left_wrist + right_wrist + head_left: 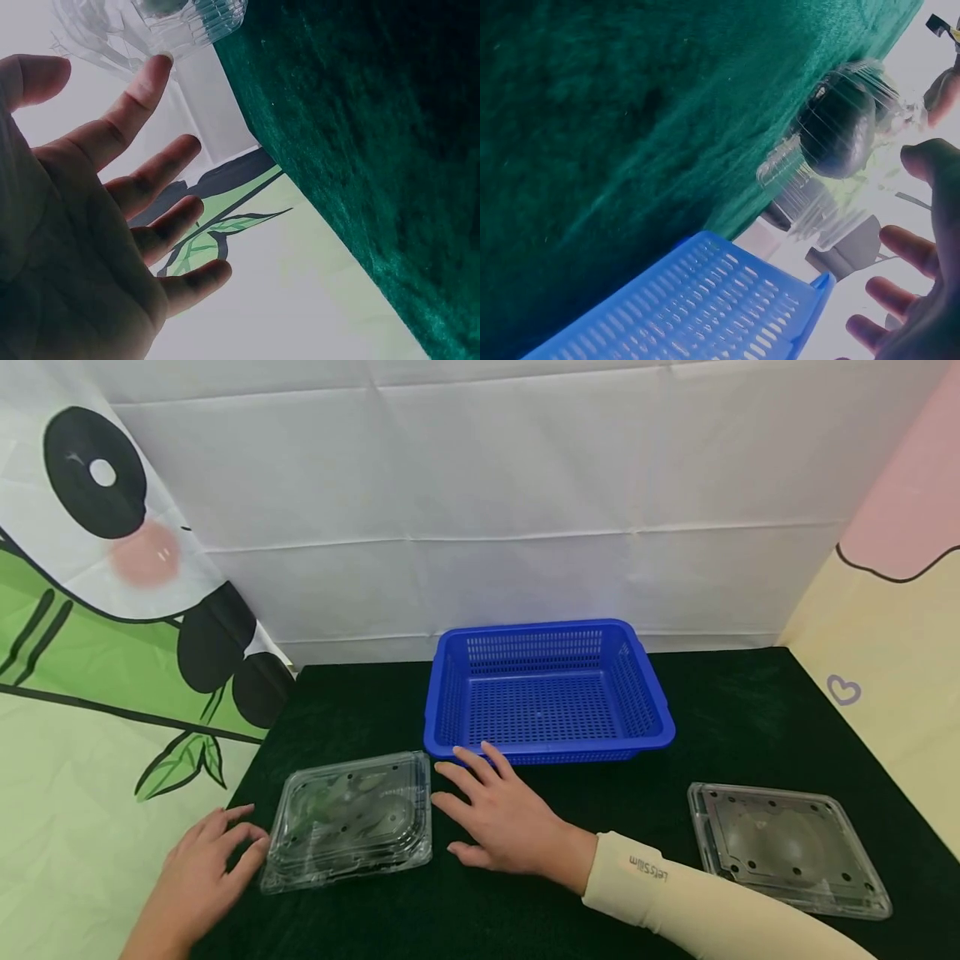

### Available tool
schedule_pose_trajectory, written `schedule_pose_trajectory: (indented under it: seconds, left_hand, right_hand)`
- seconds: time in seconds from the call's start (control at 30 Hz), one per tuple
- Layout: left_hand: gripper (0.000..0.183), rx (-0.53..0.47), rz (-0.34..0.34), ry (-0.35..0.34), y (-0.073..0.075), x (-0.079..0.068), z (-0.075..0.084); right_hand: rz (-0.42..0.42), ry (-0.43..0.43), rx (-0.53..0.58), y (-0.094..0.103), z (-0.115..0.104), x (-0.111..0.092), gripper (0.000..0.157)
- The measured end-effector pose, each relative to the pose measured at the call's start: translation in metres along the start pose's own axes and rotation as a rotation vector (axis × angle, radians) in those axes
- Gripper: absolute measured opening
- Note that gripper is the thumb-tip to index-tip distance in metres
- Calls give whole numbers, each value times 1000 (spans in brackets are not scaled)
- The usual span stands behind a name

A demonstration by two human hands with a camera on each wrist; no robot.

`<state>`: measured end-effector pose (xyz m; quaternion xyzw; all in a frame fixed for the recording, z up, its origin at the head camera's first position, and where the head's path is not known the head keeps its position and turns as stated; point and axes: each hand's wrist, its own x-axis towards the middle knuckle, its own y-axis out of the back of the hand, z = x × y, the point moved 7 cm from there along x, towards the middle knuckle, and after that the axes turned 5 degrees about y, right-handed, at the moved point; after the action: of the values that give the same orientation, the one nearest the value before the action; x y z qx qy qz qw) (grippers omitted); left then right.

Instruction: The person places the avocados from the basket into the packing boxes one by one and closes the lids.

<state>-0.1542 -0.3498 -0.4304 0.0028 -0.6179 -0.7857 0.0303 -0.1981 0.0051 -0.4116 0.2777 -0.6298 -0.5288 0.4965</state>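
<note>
A clear plastic clamshell box (pixel 352 818) lies closed on the dark green cloth, with small holes in its lid. In the right wrist view, a dark rounded thing (pixel 838 127) shows through its ribbed wall; its kind is unclear. My left hand (pixel 206 868) is by the box's left edge, fingers spread and slightly bent; whether a fingertip touches the plastic I cannot tell. On the other side my right hand (pixel 502 814) hovers with spread fingers, holding nothing. Its fingertips come near the front rim of a blue perforated basket (pixel 547 749).
Another clear clamshell box (pixel 795 852) rests at the right, partly behind the right sleeve (pixel 697 897), with something pale and rounded showing inside. The green cloth (pixel 360 706) covers the table. A white sheet (pixel 525 485) hangs behind the basket, with printed cloths at both sides.
</note>
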Motion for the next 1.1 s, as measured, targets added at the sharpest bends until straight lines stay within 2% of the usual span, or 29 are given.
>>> schedule_pose_trajectory:
  seconds: [0.33, 0.47, 0.7, 0.93, 1.1]
  left_hand:
    - [19, -27, -33, -30, -8, -2, -1]
    - [20, -36, -44, -22, -10, -1, -2]
    - [20, -42, -45, -28, -11, -2, -2]
    - [25, -37, -84, -18, -14, 0, -4]
    - [27, -42, -85, -25, -16, -2, -3]
  right_hand:
    - [44, 19, -28, -11, -7, 15, 45]
    - [44, 24, -44, -14, -9, 19, 38]
    - [29, 50, -6, -20, -12, 18, 43]
    - [72, 105, 35, -20, -16, 16, 34]
    - [108, 151, 45, -21, -20, 15, 32]
